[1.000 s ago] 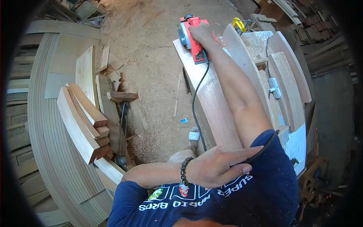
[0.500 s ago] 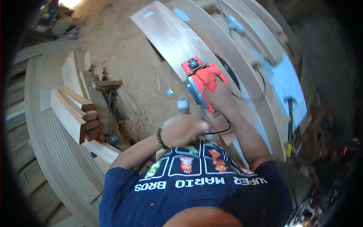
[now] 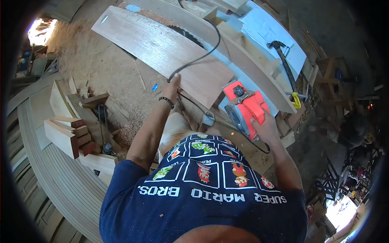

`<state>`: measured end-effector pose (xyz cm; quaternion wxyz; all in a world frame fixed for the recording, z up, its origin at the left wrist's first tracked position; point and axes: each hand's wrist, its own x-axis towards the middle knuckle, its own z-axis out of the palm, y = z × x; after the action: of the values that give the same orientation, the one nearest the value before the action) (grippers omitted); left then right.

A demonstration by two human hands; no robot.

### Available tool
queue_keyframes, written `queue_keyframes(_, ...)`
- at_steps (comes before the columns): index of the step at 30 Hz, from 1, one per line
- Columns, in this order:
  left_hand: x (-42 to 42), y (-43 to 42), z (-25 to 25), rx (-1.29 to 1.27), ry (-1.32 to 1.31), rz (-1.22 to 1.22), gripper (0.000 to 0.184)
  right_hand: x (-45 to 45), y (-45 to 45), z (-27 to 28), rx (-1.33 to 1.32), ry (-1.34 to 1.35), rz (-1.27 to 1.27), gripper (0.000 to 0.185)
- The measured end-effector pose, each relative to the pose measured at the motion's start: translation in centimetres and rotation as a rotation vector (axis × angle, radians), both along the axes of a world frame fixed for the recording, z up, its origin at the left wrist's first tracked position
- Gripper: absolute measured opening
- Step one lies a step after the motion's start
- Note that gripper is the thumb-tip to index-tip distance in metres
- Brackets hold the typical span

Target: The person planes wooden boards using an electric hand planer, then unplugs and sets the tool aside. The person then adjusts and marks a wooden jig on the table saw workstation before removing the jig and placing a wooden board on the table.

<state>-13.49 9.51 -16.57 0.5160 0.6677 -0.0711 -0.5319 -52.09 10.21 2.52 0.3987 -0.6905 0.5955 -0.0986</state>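
Observation:
My right hand is wrapped around the rear handle of a red electric planer with a black front knob. The planer is to the right of the near end of a long brown wooden board, apart from its top face. At the board's left edge, my left hand is closed on the black power cord. This cord loops over the board and runs back past my legs to the planer.
A toothed saw blade shows along the board's far edge. Right of it are an upright plank and a hammer on a pale sheet. Cut wood blocks are stacked at left, near shavings on the ground.
The planer has come off the board and moved right and nearer me in my right hand. My left hand has reached forward from my body to the board's edge with the cord.

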Motion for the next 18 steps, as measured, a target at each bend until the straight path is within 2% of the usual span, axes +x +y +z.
queue_keyframes(2,-0.4,0.3,0.4,-0.131,-0.181,-0.025,0.057,-0.2,0.2,-0.1,-0.007,-0.018,0.022,0.043)
queue_keyframes(5,0.0,1.7,0.5,-0.093,-0.154,0.003,0.058,-0.8,0.5,-1.5,-0.041,0.037,0.087,0.043)
queue_keyframes(8,0.7,3.2,1.5,-0.046,-0.15,-0.007,0.055,-0.4,1.1,-2.1,-0.029,-0.019,0.116,0.044)
queue_keyframes(14,1.2,4.4,4.6,0.133,-0.053,-0.266,0.045,2.2,1.0,-2.9,0.009,-0.02,0.132,0.044)
queue_keyframes(18,0.5,6.2,7.9,0.28,-0.295,-0.43,0.041,4.1,0.0,-2.8,0.021,-0.024,0.139,0.045)
